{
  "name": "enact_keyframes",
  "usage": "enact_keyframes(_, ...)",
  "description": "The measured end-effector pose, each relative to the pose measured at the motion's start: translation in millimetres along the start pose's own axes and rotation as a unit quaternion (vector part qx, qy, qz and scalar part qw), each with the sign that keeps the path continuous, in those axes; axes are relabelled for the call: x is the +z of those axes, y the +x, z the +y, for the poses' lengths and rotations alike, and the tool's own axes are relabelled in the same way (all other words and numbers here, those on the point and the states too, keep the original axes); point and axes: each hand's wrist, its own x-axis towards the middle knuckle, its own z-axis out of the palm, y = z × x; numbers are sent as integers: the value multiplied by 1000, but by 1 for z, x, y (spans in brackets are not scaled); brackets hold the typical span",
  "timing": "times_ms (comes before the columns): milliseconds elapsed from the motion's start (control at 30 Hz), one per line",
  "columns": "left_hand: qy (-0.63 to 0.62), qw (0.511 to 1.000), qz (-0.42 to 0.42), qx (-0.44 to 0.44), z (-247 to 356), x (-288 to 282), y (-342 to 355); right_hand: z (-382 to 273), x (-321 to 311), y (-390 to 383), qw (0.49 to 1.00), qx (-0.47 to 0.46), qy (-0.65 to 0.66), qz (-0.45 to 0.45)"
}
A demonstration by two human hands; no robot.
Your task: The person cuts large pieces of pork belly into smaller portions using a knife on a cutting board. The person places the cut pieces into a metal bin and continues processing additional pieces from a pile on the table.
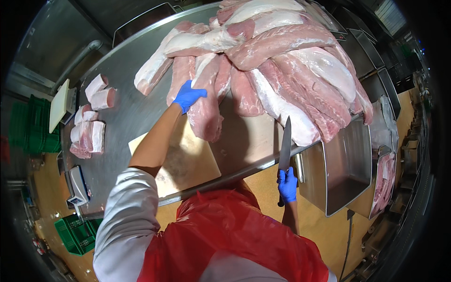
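My left hand [189, 96], in a blue glove, grips a long pork loin [206, 116] at the near side of a large heap. The loin's near end hangs over a pale cutting board [188, 162] at the table's front edge. In my right hand [287, 186], also blue-gloved, is a long knife [285, 145] held by its dark handle, its blade pointing away from me. The knife's tip is near a white, fat-covered loin [282, 110] of the heap [286, 47]; I cannot tell if they touch.
Cut meat pieces [88, 134] lie at the left of the steel table [123, 117]. A white-topped scale [59, 107] and a display unit [78, 185] stand at its left edge. Green crates [75, 235] are at lower left. A steel bin [347, 164] stands right; another holds meat [384, 181].
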Motion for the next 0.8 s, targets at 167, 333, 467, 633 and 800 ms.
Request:
enact_keyframes(167,523,841,-1,142,-10,45,-81,-19,29,4,999,-13,-44,-4)
enact_keyframes(333,391,874,-85,276,-98,94,-179,-50,66,-14,996,-40,-75,-6)
enact_keyframes(467,403,877,119,235,-58,49,-182,-51,72,-55,1000,29,-12,-3)
enact_keyframes(633,336,942,19,-17,-68,53,-138,-46,83,-86,999,20,-38,-21)
enact_keyframes(800,286,957,-39,-42,-74,28,-117,-69,93,-88,999,2,-44,-26)
